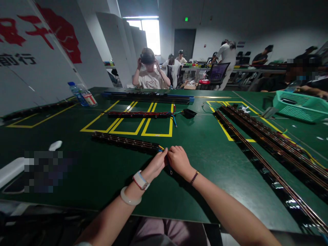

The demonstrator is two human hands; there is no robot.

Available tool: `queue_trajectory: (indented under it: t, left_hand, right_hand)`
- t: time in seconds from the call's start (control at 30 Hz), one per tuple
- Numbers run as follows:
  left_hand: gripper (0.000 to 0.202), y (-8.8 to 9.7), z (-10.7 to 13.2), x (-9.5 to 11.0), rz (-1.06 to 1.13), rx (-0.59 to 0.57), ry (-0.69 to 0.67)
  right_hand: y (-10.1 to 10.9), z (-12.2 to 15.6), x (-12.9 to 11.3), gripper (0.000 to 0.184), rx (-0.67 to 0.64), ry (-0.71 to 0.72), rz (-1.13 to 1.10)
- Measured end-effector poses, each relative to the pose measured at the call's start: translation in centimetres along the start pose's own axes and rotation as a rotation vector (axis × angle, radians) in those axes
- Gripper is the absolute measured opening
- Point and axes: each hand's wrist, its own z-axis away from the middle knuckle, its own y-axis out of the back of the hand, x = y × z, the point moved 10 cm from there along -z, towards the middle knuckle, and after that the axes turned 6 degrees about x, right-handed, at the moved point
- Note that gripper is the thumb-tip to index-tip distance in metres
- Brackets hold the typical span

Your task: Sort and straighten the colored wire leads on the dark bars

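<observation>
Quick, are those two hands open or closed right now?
Left hand: closed, seemingly on the coloured wires of the black strip.
Right hand: curled closed; anything inside is hidden.

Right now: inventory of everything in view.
Wired strip: 1, black, left of hands
Wires: several, yellow/blue, strip's end
Red-wired strip: 1, black, centre
Long strips: several, black/copper, right
Strip bundle: 1, black/blue, far edge
Side strip: 1, black, far left
Bottles: 2, clear, far left
Basket: 1, green, far right
Table: 1, green, foreground
Tape outlines: several, yellow, tabletop
People: several, mixed clothing, background
Window: 1, white, back
Left hand: 1, bare, on wires
Right hand: 1, bare, on wires
</observation>
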Motion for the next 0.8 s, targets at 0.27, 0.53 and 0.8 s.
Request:
queue_trajectory:
  t: [0.27,0.53,0.8]
  left_hand:
    - [0.011,0.6,-1.0,-0.2,0.014,-0.001,-0.015]
    - [0.018,0.6,-0.7,-0.7,-0.075,-0.131,0.015]
    - [0.024,0.8,0.4,0.1,-0.185,-0.128,0.041]
  right_hand:
    - [0.8,0.3,1.7,0.02,-0.056,-0.166,-0.189]
    - [-1.1,0.2,3.6,0.021,-0.414,-0.204,-0.418]
    - [0.1,-4.8,7.3,0.022,-0.33,-0.036,-0.039]
